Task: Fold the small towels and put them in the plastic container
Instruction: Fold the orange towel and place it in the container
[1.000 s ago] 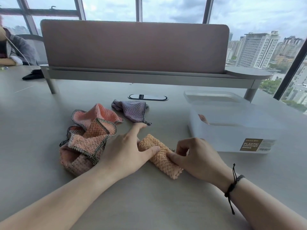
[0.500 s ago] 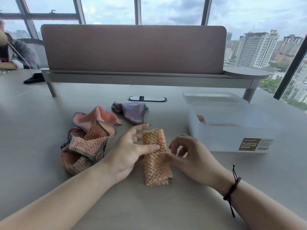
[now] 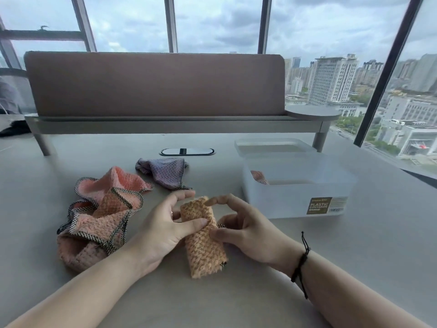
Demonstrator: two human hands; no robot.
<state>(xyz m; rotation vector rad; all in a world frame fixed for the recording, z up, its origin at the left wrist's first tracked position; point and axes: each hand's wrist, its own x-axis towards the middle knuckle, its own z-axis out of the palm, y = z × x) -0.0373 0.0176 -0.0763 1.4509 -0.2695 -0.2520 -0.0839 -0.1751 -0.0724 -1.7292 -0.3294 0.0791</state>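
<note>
An orange towel (image 3: 204,250), folded into a narrow strip, lies lengthwise on the table in front of me. My left hand (image 3: 163,229) pinches its left side near the far end. My right hand (image 3: 246,227) grips the right side, with the index finger on the far end. A heap of crumpled pink towels (image 3: 99,216) with checked edging lies to the left. A crumpled purple towel (image 3: 165,171) sits behind it. The translucent plastic container (image 3: 293,200) stands to the right, open, with one folded pink towel (image 3: 259,177) inside.
The container's lid (image 3: 272,145) lies flat behind it. A brown divider panel (image 3: 153,84) on a raised shelf crosses the back of the table. A cable port (image 3: 186,151) sits in the tabletop. Someone's sleeve (image 3: 9,95) and a dark object (image 3: 15,127) show at far left.
The orange towel has turned from lying diagonally to pointing away from me. Both hands have shifted from pressing it flat to gripping its far half from either side.
</note>
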